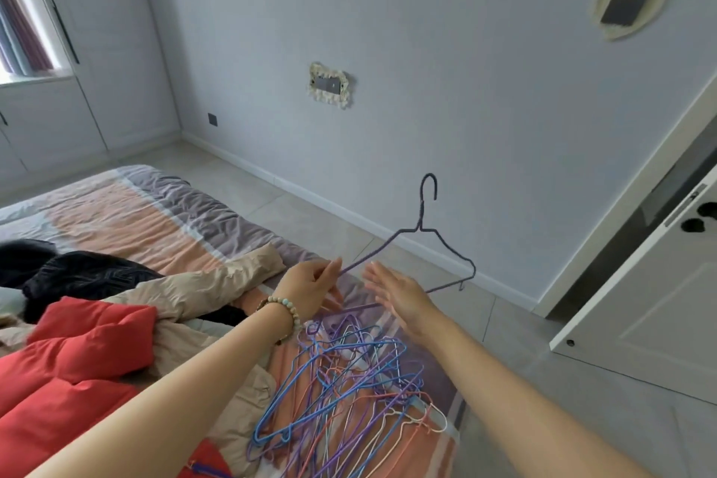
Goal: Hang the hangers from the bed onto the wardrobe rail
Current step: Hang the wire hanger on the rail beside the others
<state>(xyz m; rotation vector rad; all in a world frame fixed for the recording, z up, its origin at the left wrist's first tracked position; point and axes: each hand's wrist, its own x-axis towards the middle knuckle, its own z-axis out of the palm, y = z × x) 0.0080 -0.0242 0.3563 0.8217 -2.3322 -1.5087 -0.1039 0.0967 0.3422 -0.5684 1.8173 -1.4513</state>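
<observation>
the step looks like picking up: the left hand point(310, 285) pinches a purple hanger point(423, 244) lifted above the hanger pile point(349, 388) on the bed point(155, 213); the right hand point(399, 297) hovers, fingers straight (holding nothing). next likely means carrying it to the wardrobe rail, not in view. tiled floor point(582, 400), pale wall point(465, 89).
</observation>
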